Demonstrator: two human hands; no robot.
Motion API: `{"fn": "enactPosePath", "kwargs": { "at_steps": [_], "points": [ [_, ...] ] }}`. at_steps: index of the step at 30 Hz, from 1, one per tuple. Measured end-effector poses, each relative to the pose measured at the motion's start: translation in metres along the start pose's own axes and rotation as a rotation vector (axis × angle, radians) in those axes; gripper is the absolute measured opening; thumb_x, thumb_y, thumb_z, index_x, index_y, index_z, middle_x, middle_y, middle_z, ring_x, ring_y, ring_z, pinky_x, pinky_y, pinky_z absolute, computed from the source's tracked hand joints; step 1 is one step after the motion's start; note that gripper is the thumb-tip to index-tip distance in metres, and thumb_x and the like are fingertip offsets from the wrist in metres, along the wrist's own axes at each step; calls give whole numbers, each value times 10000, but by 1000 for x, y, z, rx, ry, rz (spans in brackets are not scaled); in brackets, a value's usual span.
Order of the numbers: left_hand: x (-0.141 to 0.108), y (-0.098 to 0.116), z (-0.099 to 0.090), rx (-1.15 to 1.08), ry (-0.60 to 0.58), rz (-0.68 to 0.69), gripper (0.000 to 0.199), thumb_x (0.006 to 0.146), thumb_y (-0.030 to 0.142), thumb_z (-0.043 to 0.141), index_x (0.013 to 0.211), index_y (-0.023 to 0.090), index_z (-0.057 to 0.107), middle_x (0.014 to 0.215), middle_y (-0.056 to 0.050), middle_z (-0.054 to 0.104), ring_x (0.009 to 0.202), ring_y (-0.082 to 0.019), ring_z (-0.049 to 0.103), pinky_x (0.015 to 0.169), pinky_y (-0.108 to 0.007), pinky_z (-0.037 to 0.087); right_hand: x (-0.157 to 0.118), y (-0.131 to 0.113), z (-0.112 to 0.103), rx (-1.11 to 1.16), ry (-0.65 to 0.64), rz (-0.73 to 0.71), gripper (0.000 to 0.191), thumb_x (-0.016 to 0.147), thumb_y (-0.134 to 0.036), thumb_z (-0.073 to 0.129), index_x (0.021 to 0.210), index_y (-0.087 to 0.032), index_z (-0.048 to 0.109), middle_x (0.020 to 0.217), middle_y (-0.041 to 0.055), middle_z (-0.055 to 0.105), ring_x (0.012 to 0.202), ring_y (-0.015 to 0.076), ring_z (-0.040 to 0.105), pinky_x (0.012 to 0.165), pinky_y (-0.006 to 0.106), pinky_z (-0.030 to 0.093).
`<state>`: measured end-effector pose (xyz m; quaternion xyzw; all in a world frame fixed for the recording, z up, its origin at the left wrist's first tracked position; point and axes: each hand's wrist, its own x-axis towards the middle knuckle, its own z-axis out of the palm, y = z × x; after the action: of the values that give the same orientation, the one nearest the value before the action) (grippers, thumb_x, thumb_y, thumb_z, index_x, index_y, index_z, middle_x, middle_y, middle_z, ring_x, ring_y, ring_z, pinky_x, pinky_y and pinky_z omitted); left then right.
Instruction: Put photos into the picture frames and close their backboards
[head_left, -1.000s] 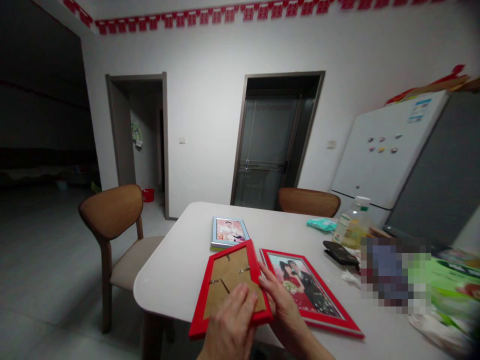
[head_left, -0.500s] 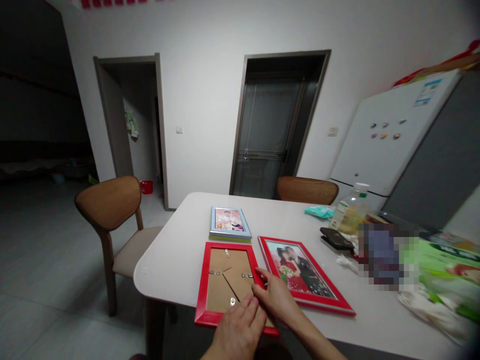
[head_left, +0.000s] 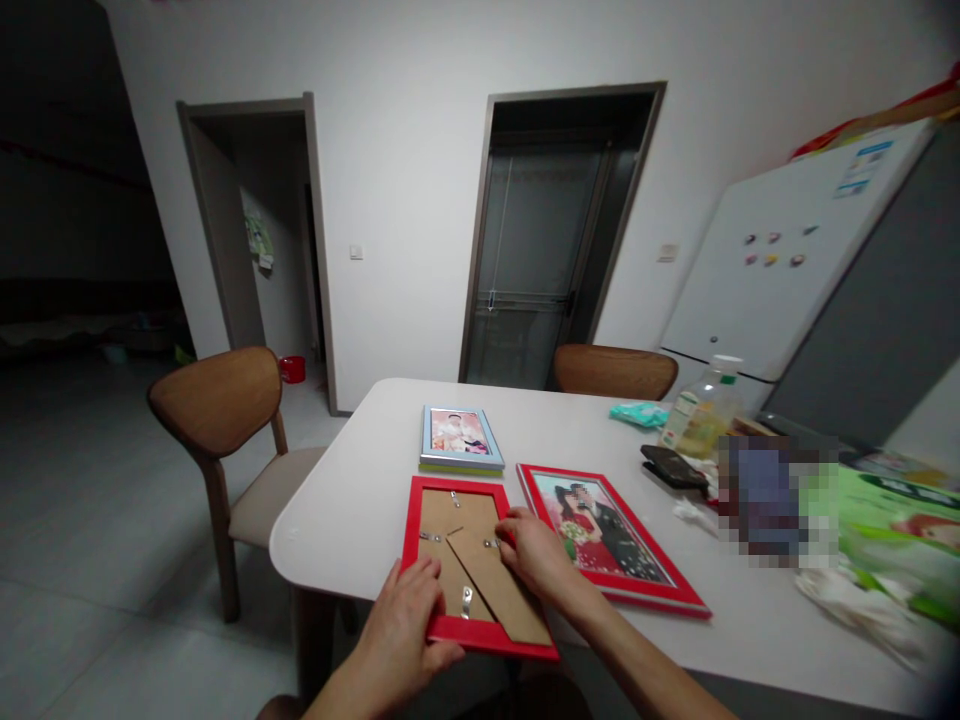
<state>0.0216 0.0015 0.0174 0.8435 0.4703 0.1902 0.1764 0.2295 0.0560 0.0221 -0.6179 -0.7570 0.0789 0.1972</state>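
Note:
A red picture frame (head_left: 495,632) lies face down at the table's near edge, its brown backing board (head_left: 439,580) and stand leg showing. Small metal clips sit round the backing. My left hand (head_left: 401,620) holds the frame's near left corner, thumb along the near edge. On the right side, my right hand (head_left: 536,550) has its fingers curled at the frame's edge, beside the right metal clip (head_left: 491,544). Beside it lies a second red picture frame (head_left: 652,590), face up with a photo of a couple. Farther back rests a light blue picture frame (head_left: 461,462) on something yellow-green.
The white table (head_left: 345,500) has rounded corners. On its right are a bottle (head_left: 701,415), a black wallet-like item (head_left: 673,468), a teal packet (head_left: 637,413) and a green package (head_left: 892,510). Wooden chairs stand left (head_left: 225,400) and behind (head_left: 615,370).
My left hand has moved left from the frame's near right part to its near left corner. My right hand has shifted slightly up to the right clip. The stand leg is more uncovered.

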Motion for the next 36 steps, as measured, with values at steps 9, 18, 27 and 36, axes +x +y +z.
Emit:
{"fn": "enactPosePath", "kwargs": {
  "at_steps": [9,18,27,36],
  "points": [
    [1,-4,4,-54,20,-7,341,519,288,723,791,162,561,1213,-128,464,1141,-246,382,984,-424,221,-8,0,3,20,74,-86,279,726,-221,438,941,-175,609,1033,104,517,964,203,462,834,312,354],
    [7,-9,11,-64,53,-10,344,525,274,726,806,160,562,1204,-134,470,1132,-254,390,971,-426,253,-26,-33,2,208,-190,-304,176,659,-207,550,782,-250,668,1029,42,537,974,184,461,849,317,337],
    [6,-12,15,-81,80,4,314,501,248,734,744,177,549,1206,-105,475,1130,-244,392,955,-408,277,-4,-36,19,220,-36,-233,219,739,-262,462,851,-208,642,964,56,559,917,166,477,813,284,339],
    [6,-10,11,-86,78,14,386,511,258,725,847,158,563,1185,-125,489,1129,-259,395,973,-439,250,44,-57,61,69,93,-143,200,737,-226,457,685,-168,641,745,45,575,698,130,484,622,216,335]
  ]
}}
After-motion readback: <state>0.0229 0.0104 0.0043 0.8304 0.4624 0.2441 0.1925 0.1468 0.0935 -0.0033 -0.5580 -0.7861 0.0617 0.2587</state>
